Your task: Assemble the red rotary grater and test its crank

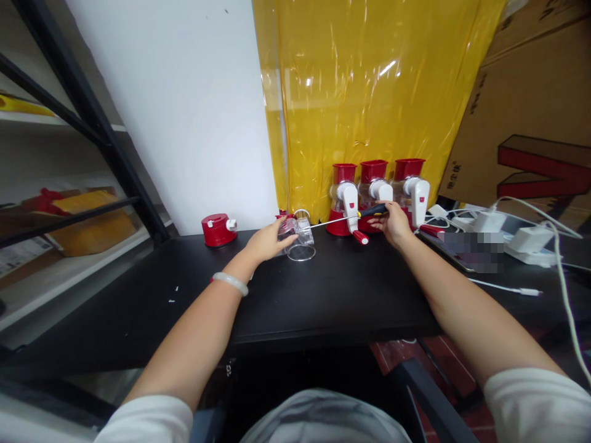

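Observation:
My left hand (269, 240) is closed around the left side of a clear plastic grater body (302, 249), whose round rim faces me at the tabletop. In my right hand (394, 223) is a screwdriver (375, 210) with a dark handle and yellow band. Its long metal shaft points left, and the tip reaches the clear body; whether it touches a screw is too small to tell. Behind my left fingers some red plastic (285, 215) shows in part. A red base (218, 231) with a white knob stands on the table left of my left hand.
Three assembled red-and-white rotary graters (345, 195) stand at the back, close to my right hand. Right of them lie a tablet-like device (450, 249), white chargers (530, 237) and cables. A cardboard box (521, 98) leans behind; a shelf rack (76, 80) stands left.

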Demonstrator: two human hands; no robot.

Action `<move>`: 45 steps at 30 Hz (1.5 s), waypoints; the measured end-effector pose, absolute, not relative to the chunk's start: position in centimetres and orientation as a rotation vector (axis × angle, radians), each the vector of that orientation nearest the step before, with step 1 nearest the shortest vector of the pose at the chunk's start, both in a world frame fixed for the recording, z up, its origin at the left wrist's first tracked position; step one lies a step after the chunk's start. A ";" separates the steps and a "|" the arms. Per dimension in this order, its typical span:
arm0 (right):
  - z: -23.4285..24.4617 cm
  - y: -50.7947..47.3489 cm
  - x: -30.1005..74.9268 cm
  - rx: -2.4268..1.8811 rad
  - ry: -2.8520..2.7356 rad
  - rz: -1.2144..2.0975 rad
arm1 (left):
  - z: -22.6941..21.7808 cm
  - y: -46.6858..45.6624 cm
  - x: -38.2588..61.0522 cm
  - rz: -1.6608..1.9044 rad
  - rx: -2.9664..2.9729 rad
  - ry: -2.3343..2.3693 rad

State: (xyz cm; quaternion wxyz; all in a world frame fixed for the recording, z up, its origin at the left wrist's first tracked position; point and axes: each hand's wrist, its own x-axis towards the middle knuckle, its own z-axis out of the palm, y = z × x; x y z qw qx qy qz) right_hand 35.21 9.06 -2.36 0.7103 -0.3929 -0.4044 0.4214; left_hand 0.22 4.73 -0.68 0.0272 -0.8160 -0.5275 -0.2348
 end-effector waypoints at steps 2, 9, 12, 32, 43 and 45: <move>-2.4 9.2 35.2 -0.896 -0.918 0.908 | -0.7 4.7 0.2 -0.725 -2.520 -1.637; -2.6 9.3 35.2 -0.915 -0.946 0.807 | -0.8 4.9 0.1 -0.730 -2.524 -1.632; -2.5 9.3 35.2 -0.914 -0.921 0.868 | -0.8 4.9 0.1 -0.732 -2.526 -1.630; -2.3 8.9 35.3 -0.846 -0.913 0.925 | -0.8 4.8 0.1 -0.730 -2.525 -1.617; -2.5 9.2 35.3 -0.861 -0.895 0.958 | -0.7 4.8 0.2 -0.726 -2.524 -1.640; -2.5 9.1 35.4 -0.822 -0.904 0.993 | -0.7 4.8 0.2 -0.728 -2.526 -1.639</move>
